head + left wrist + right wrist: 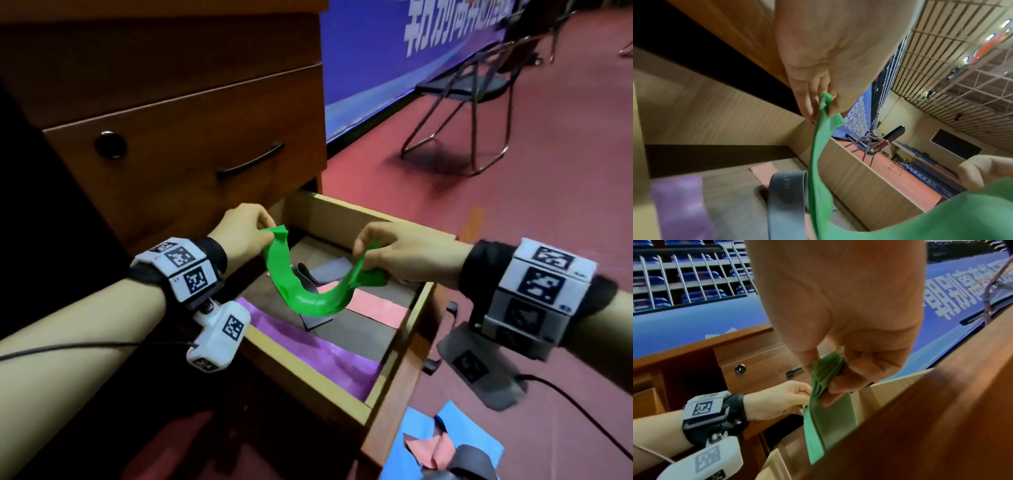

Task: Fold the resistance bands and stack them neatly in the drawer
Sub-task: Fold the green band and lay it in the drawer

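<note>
A green resistance band hangs in a U-shaped sag over the open drawer. My left hand pinches one end of it, and my right hand grips the other, bunched end. On the drawer floor lie a purple band, a pink band and a dark grey band, all below the green one. On the floor by the drawer's front corner sits a loose pile of blue, pink and dark bands.
The wooden cabinet's upper drawer is closed above, with a black handle and a lock. A folding metal chair and a blue banner wall stand on the red floor to the right.
</note>
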